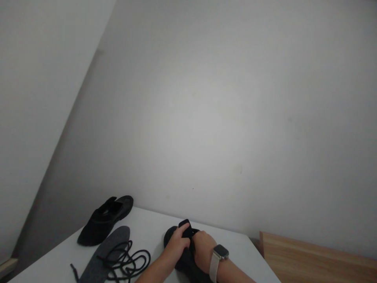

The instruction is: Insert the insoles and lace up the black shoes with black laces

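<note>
A black shoe (pixel 187 262) rests on the white table, partly covered by both hands. My left hand (pixel 177 243) is closed on its upper, with thumb and index finger at the raised black tongue (pixel 185 225). Curled against the shoe's opening, my right hand (pixel 204 248) is closed on the shoe's edge; its fingertips are hidden. A watch (pixel 220 251) with a light strap sits on my right wrist. To the left lie a loose black shoelace (pixel 144 253) and a grey insole (pixel 98 261), the lace partly over the insole.
Another black shoe (pixel 98 226) stands at the far left of the white table (pixel 153 222). A pale wall (pixel 206 118) rises right behind the table. A wooden panel (pixel 309 255) is at the lower right, beyond the table's right edge.
</note>
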Motion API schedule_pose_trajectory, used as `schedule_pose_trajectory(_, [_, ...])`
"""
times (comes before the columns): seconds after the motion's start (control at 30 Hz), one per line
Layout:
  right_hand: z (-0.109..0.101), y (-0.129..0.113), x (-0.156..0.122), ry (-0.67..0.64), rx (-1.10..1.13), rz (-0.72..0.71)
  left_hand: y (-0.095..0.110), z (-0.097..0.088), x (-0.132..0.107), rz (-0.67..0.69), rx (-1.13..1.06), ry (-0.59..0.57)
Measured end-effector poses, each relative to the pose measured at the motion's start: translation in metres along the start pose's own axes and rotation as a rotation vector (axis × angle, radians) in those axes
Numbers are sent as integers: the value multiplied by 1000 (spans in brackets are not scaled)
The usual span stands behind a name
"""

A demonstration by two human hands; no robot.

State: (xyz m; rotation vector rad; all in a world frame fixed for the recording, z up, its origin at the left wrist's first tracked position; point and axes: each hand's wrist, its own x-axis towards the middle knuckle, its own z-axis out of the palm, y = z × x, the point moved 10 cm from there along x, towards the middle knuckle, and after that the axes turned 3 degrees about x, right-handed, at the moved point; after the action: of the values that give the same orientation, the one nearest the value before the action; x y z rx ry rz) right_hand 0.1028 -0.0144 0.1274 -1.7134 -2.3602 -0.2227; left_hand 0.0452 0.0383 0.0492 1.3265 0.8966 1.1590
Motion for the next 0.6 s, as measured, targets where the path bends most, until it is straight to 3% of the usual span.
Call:
schedule_pose_trajectory(0.17, [24,11,13,-92,27,-13,0,-2,-4,-43,-35,50])
schedule_pose_trajectory(0.37, [21,19,8,-239,4,-95,-2,-2,-3,-64,-75,48])
schedule_pose_trajectory(0.6, [19,28,8,-180,-30,6,-6,3,1,-46,-128,-17])
